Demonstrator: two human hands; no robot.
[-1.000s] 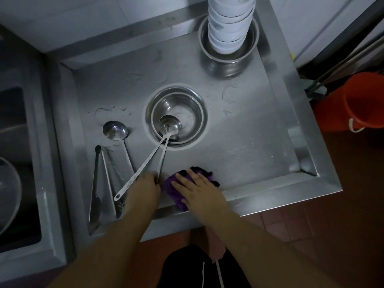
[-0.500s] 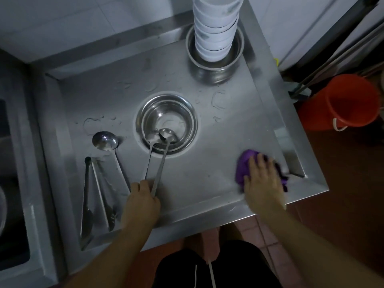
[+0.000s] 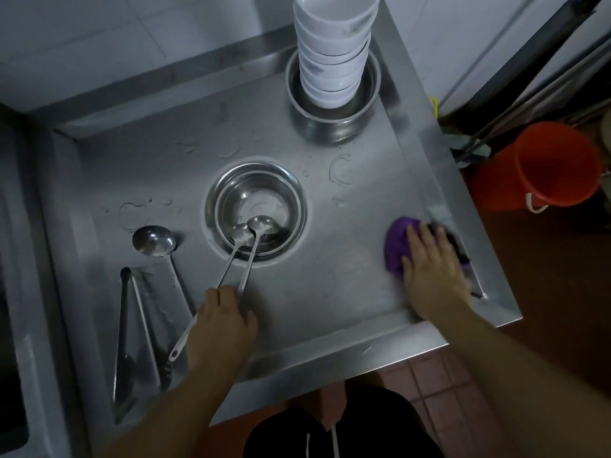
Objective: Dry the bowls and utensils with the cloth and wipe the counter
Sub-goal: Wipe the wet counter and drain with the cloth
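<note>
A: Cloth (image 3: 395, 246) — purple, bunched under the right hand (image 3: 431, 269), which lies flat with fingers spread, pressing it on the counter (image 3: 330, 292) at the near right corner, just beside the raised rim.

B: And the left hand (image 3: 220, 320)?

A: Curled around the handles of two spoons (image 3: 254, 228) whose bowls rest inside the steel bowl (image 3: 256, 209); I'd judge that a loose grip; a tug could lever the bowl up or skid it.

B: Further out?

A: Ladle (image 3: 153, 241) and tongs (image 3: 125, 328) lie left, with wet patches near them; droplets sit beyond the steel bowl too — a wipe that stops at the corner would likely leave them.

B: Biggest worry?

A: White bowls (image 3: 332, 44) stacked tall in a pot (image 3: 334, 94) at the back; a wide sweep knocking that pot might topple the stack.
</note>
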